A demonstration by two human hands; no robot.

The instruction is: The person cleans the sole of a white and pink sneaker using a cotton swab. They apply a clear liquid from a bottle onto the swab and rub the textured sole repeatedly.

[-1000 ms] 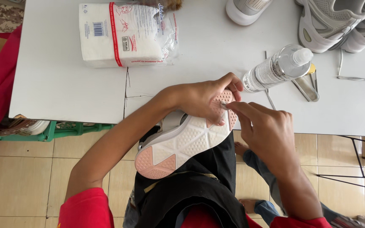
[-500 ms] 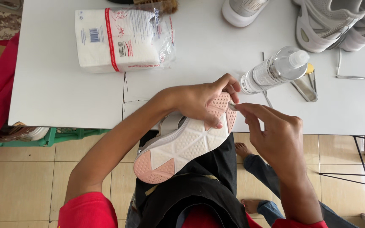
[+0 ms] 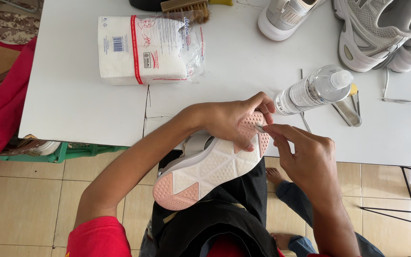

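Gripping upturned shoe (image 3: 210,169), left hand (image 3: 229,119) (tool perhaps right (image 3: 310,159))

White desk (image 3: 86,109) with a pack of cotton pads (image 3: 148,47) and a clear bottle (image 3: 312,90) lying sideways. Grey sneakers (image 3: 376,33), a brush (image 3: 186,7) up top.

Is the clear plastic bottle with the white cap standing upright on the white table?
No, the clear plastic bottle lies on its side on the white table.
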